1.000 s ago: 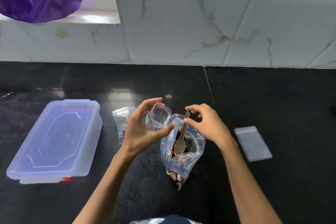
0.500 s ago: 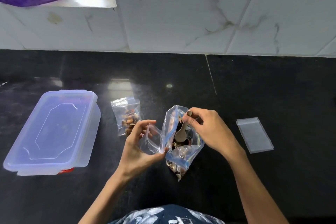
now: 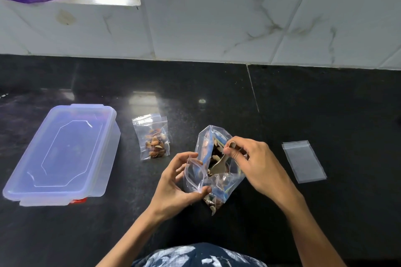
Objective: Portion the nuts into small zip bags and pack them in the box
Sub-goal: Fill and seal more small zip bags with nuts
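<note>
Left hand pinches an open small bag beside the nut bag near the counter's front edge; right hand grips the spoon. Risk: the limp mouth may collapse, scattering nuts.

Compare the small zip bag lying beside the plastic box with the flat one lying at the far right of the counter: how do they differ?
The small clear zip bag near the lidded plastic box holds nuts and bulges; the small clear zip bag at the right looks empty and flat. The first lies left of the hands, the second right of them. Both rest untouched on the black counter.
</note>
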A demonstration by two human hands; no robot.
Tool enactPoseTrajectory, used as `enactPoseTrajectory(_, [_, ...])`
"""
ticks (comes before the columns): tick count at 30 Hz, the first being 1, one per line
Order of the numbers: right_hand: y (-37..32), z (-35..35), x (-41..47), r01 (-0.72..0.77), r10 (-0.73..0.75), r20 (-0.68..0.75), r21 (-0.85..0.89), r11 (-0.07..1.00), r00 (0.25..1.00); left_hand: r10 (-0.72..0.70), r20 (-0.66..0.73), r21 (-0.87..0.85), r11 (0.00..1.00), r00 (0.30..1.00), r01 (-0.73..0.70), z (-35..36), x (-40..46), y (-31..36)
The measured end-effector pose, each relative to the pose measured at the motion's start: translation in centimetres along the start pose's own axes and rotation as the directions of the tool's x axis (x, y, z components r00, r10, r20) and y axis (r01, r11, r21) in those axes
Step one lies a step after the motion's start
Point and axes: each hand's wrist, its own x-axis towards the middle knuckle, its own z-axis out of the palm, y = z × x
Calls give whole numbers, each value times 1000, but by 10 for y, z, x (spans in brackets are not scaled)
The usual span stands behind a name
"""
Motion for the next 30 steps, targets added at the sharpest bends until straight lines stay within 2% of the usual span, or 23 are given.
enactPoseTrajectory(3, [2,-1,-2,53,-58,-98,-56,997,993,-22,-8,-16,1000,1000,22,0,-2,-3])
enactPoseTrajectory(9, [2,8,-4,-7,2,-42,-105,994,999,-52,8,-74,996,999,53,4,-4,-5])
enactPoseTrajectory(15, [7,7,-4,-150,149,-56,-25,988,987,-66,23,-117,991,998,68,9,-5,-9])
enactPoseTrajectory(21, [12,14,-3,-256,256,7,86,963,967,-70,-7,-121,990,998,68,15,-5,-9])
enactPoseTrajectory(26, [16,26,-3,-369,366,52,187,910,929,-62,-68,-137,989,996,52,19,-10,-11])
enactPoseTrajectory(30, [16,28,-3,-403,394,85,220,888,915,-34,-132,-120,993,991,18,26,-16,-17])
